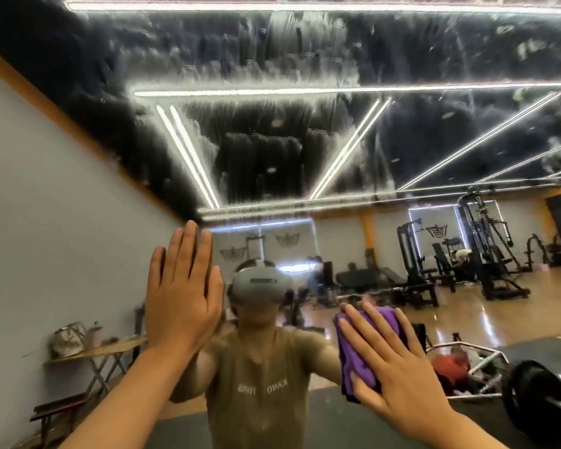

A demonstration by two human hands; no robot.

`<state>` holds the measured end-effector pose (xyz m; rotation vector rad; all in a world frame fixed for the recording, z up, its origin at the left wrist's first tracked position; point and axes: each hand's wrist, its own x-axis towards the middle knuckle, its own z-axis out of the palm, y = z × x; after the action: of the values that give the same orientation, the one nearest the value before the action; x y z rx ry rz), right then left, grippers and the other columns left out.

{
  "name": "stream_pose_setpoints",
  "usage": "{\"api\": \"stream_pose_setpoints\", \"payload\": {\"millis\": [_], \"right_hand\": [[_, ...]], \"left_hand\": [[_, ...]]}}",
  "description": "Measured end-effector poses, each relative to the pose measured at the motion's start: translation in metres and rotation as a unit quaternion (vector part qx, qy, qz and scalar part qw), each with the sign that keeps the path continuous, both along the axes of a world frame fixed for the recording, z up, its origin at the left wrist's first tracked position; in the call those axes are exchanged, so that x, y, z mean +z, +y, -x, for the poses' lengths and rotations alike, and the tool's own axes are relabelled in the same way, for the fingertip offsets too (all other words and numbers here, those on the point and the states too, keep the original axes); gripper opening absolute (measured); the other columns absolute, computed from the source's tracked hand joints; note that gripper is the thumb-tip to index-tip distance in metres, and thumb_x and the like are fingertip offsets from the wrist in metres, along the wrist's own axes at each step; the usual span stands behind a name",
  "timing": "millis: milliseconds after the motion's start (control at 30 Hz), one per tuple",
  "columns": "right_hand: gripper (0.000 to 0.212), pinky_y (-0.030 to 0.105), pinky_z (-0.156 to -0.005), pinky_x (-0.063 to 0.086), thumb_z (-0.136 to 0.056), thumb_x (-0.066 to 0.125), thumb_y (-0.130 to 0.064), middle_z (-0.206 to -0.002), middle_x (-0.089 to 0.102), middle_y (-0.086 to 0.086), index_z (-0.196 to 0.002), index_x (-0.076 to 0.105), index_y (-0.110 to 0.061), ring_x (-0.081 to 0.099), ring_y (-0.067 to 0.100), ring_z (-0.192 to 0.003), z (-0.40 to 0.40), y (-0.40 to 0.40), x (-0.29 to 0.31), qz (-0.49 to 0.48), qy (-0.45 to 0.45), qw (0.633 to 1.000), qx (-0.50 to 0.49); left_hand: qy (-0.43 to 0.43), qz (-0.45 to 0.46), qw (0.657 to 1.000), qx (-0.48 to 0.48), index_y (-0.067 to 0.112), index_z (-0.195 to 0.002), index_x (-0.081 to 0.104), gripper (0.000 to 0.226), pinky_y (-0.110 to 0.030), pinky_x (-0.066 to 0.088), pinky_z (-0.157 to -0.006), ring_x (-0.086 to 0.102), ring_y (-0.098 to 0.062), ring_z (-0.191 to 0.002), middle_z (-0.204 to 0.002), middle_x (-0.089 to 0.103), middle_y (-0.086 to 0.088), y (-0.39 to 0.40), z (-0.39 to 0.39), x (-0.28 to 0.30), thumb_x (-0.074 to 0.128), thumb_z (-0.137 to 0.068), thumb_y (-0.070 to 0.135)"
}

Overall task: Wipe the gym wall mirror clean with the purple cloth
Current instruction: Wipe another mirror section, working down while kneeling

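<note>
The wall mirror (272,131) fills the head view and is streaked and smeared across its upper half. My right hand (399,361) lies flat with spread fingers on the folded purple cloth (353,358), pressing it against the glass at lower right. My left hand (182,293) is flat on the bare mirror at centre left, fingers straight and together, holding nothing. Between my hands the glass reflects a person in a headset and an olive shirt.
Everything behind is a reflection: weight machines and benches (460,264) at right, a barbell (531,393) on the floor at lower right, a folding table with bags (88,345) at left, a grey wall (46,205) and ceiling light strips.
</note>
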<state>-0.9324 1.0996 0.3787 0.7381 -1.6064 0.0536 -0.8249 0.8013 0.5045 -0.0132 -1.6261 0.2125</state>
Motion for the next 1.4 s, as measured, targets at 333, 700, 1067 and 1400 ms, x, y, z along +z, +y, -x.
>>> {"api": "stream_pose_setpoints", "payload": {"millis": [333, 700, 1067, 1400], "right_hand": [[0.071, 0.043, -0.125, 0.002, -0.097, 0.032, -0.056, -0.168, 0.021, -0.002, -0.161, 0.023, -0.026, 0.013, 0.017, -0.156, 0.011, 0.014, 0.142, -0.001, -0.01, 0.999, 0.042], [0.071, 0.036, -0.123, -0.017, -0.094, 0.013, -0.062, -0.167, 0.0, -0.014, -0.16, 0.005, -0.036, -0.003, 0.012, -0.156, 0.014, 0.019, 0.237, 0.096, -0.05, 0.993, 0.039], [0.068, 0.051, -0.12, 0.016, -0.102, 0.032, -0.052, -0.168, 0.024, -0.001, -0.162, 0.022, -0.024, 0.017, 0.021, -0.155, 0.027, 0.056, 0.042, 0.001, 0.005, 1.0, 0.026], [0.072, 0.039, -0.126, -0.003, -0.099, 0.028, -0.059, -0.169, 0.019, -0.001, -0.162, 0.017, -0.027, 0.009, 0.015, -0.156, 0.029, 0.047, 0.123, 0.029, -0.016, 0.999, 0.037]], "left_hand": [[-0.002, 0.001, 1.0, 0.011, 0.016, -0.162, 0.016, 0.063, -0.04, 0.002, -0.126, 0.004, -0.018, -0.156, -0.17, 0.007, -0.003, 0.002, 0.003, -0.002, 0.024, -0.104, 0.037], [-0.002, 0.009, 1.0, 0.028, 0.017, -0.161, 0.017, 0.062, -0.033, -0.002, -0.126, 0.005, -0.017, -0.156, -0.17, 0.011, -0.004, 0.0, 0.003, 0.0, 0.026, -0.104, 0.038], [-0.013, 0.001, 1.0, 0.028, 0.016, -0.162, 0.015, 0.064, -0.034, -0.003, -0.126, 0.005, -0.019, -0.156, -0.17, 0.009, -0.005, 0.0, 0.003, 0.0, 0.025, -0.103, 0.039], [-0.005, 0.0, 0.999, 0.033, 0.015, -0.161, 0.017, 0.063, -0.035, -0.002, -0.126, 0.007, -0.02, -0.156, -0.169, 0.013, -0.008, 0.003, 0.003, 0.0, 0.025, -0.103, 0.038]]}}
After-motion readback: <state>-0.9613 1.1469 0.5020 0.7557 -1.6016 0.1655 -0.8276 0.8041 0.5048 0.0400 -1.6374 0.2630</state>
